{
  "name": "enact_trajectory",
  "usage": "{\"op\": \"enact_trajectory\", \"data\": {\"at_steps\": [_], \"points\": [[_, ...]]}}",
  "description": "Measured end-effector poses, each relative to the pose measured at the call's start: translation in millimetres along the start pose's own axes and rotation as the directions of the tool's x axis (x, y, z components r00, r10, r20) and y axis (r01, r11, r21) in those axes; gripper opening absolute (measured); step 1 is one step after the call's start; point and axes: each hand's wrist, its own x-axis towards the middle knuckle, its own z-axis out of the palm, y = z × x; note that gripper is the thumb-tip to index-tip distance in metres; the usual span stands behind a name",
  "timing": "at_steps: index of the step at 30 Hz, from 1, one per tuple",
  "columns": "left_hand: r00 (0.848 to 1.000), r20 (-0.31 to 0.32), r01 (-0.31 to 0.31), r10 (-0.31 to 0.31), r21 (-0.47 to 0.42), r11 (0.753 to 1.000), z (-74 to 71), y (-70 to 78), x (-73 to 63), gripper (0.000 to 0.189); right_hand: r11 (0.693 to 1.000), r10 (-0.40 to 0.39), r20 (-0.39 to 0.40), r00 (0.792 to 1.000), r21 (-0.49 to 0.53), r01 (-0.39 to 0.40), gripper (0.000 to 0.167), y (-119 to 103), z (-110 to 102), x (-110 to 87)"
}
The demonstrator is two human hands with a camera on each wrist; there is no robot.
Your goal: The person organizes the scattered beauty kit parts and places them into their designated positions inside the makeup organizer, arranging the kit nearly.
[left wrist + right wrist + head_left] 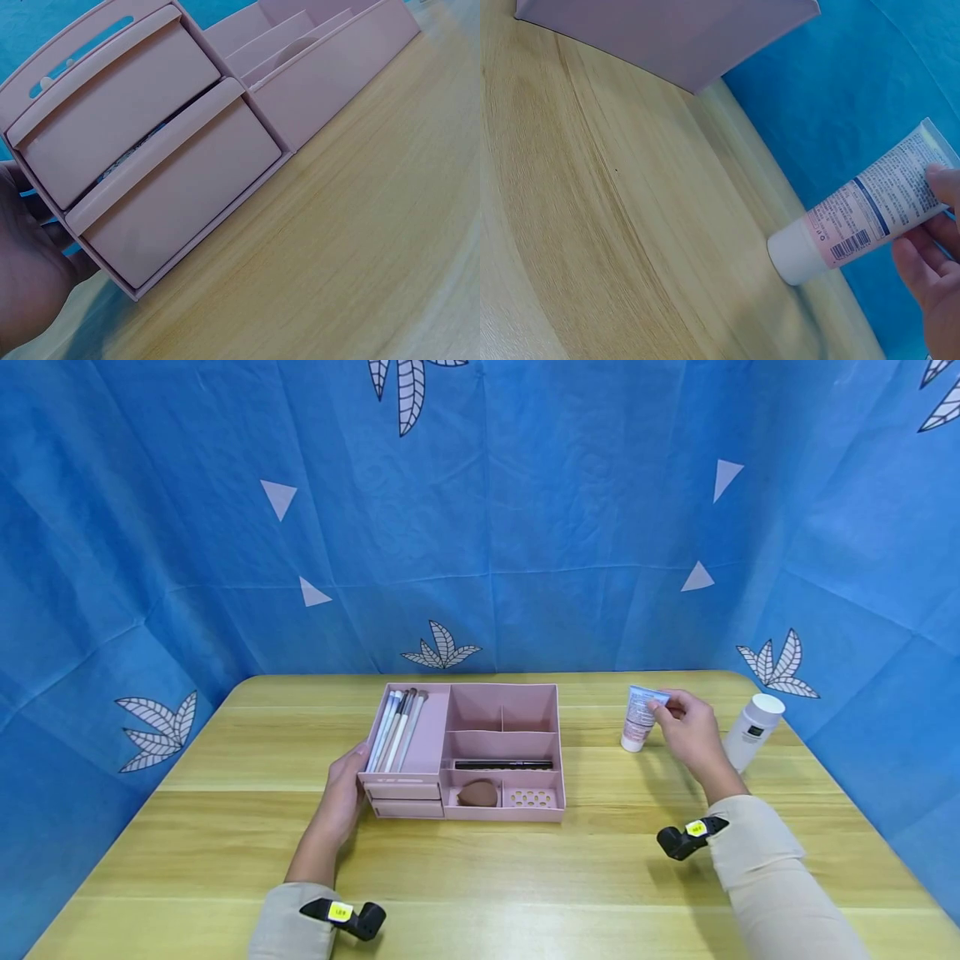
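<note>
A pink desktop organizer (433, 735) with two small front drawers (124, 112) stands on the table. My left hand (347, 789) rests against its left side, and the fingers run along that wall in the left wrist view, partly hidden behind it. To the right, my right hand (687, 729) pinches a small squeeze tube (638, 718) near its flat end, thumb on the printed face. Its white cap (799, 253) points down; I cannot tell whether it touches the table. A white bottle (750, 735) stands just beyond the right wrist, partly hidden by it.
Several makeup brushes (397, 731) lie in the organizer's left top tray. A black pen-like stick (502, 765) lies in a middle compartment, a brown makeup sponge (477, 792) in a front one. Blue patterned cloth (487, 527) hangs around the wooden table (525, 885).
</note>
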Motion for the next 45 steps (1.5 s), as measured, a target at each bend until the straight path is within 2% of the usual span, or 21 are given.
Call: {"op": "enact_trajectory", "data": {"at_steps": [15, 22, 33, 45], "points": [[1.000, 0.001, -0.006, 0.006, 0.003, 1.000, 0.1, 0.7, -0.5, 0.056, 1.000, -0.007, -0.016, 1.000, -0.001, 0.007, 0.040, -7.4, 2.0, -0.9], [1.000, 0.002, 0.000, 0.000, -0.015, 1.000, -0.2, 0.4, 1.0, 0.055, 0.998, -0.045, -0.008, 0.999, 0.032, 0.045, 0.042, -28.0, -2.1, -1.9], [1.000, 0.003, -0.010, 0.009, 0.011, 1.000, -0.3, 0.6, 0.2, 0.056, 0.987, -0.148, 0.004, 0.989, 0.061, 0.147, 0.043, -62.2, -11.0, -5.7], [1.000, -0.002, 0.015, -0.015, 0.019, 1.000, -1.3, 1.4, 0.1, 0.054, 0.967, -0.244, 0.022, 0.970, 0.083, 0.241, 0.037, -93.0, -8.8, -8.1]]}}
